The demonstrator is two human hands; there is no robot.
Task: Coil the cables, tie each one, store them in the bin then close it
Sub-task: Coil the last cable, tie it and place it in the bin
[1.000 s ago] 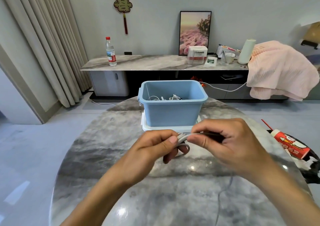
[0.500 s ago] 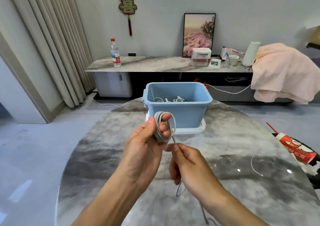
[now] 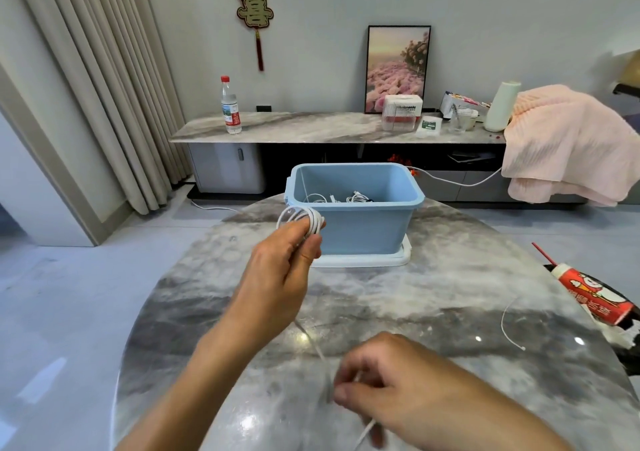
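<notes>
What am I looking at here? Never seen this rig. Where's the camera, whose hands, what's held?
No robot: a person wears one camera on the head, looking forward and down. The left hand holds up a coiled white cable; the right hand, nearer the camera, has a pinching grip on that cable's loose tail. On the marble table stands an open blue bin with cables already inside, resting on its white lid. A thin white tie lies to the right.

Two hands (image 3: 280, 270), one blue bin (image 3: 356, 208), one white lid (image 3: 363, 261), one water bottle (image 3: 230, 106), one framed picture (image 3: 398, 68).
</notes>
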